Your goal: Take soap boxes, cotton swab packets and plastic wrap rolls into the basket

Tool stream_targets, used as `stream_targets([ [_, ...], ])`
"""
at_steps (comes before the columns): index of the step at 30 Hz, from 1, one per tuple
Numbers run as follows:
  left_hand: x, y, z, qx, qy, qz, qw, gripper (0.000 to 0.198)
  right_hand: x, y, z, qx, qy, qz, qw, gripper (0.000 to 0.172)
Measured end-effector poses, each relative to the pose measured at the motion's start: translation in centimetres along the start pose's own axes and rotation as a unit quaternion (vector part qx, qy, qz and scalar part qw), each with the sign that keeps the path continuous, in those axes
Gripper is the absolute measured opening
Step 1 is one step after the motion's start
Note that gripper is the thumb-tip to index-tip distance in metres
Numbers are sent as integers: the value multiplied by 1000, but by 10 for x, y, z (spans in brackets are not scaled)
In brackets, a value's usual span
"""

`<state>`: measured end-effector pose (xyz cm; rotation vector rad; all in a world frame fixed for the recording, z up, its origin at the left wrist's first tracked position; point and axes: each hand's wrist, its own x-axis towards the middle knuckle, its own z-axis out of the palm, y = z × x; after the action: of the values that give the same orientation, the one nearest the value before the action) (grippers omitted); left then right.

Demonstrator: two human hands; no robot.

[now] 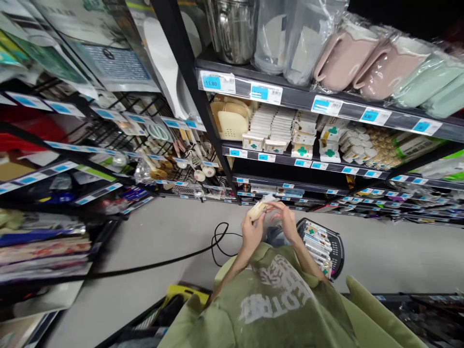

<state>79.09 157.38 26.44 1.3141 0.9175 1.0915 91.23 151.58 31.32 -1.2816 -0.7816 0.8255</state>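
Observation:
In front of my chest, my left hand [253, 229] is closed around a small cream-and-white packet [258, 209], held tilted with its far end up to the right. The fingertips of my right hand [285, 220] meet the packet's right edge, fingers bent and slightly apart. Print on the packet is too small to read. Beside my right forearm, a dark shopping basket [339, 251] stands on the floor. Inside it lie several white packs with green cross marks [317, 241]. Similar boxed packs [271, 128] fill part of the shelf ahead.
A dark shelf unit [286, 104] with price labels faces me, with pink mugs [348, 55] and a steel cup [234, 29] on top. Hanging utensils [197, 162] line the racks at left. A black cable [155, 266] loops in front. Behind me are more shelves [398, 297].

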Motion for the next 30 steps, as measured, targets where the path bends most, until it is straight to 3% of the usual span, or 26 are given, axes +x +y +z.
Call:
stream_targets([
  [3,1,-3,7,-214,54,-194,956,62,6,2,-1,-70,121,-54,989,37],
  [5,2,-3,8,-292,70,-254,919,70,10,5,-3,-115,179,-67,975,40],
  [6,2,-2,8,-311,74,-268,909,71,13,6,-3,-121,174,-56,976,40],
  [9,1,1,6,-335,76,-277,897,68,18,10,-4,-75,106,18,991,34],
  [11,2,2,5,-349,78,-269,894,63,19,12,-3,-35,102,47,993,35],
  [15,6,4,2,-385,81,-252,884,54,23,16,-4,52,179,47,981,39],
  [20,11,4,-4,-395,127,-270,869,42,34,13,-27,228,272,66,932,26],
  [23,12,5,-5,-385,140,-286,866,38,37,9,-44,332,247,108,904,7],
  [25,13,6,-5,-384,138,-292,865,36,36,8,-51,371,228,118,893,6],
  [30,15,4,-2,-378,131,-282,872,39,30,13,-55,341,194,127,911,6],
])
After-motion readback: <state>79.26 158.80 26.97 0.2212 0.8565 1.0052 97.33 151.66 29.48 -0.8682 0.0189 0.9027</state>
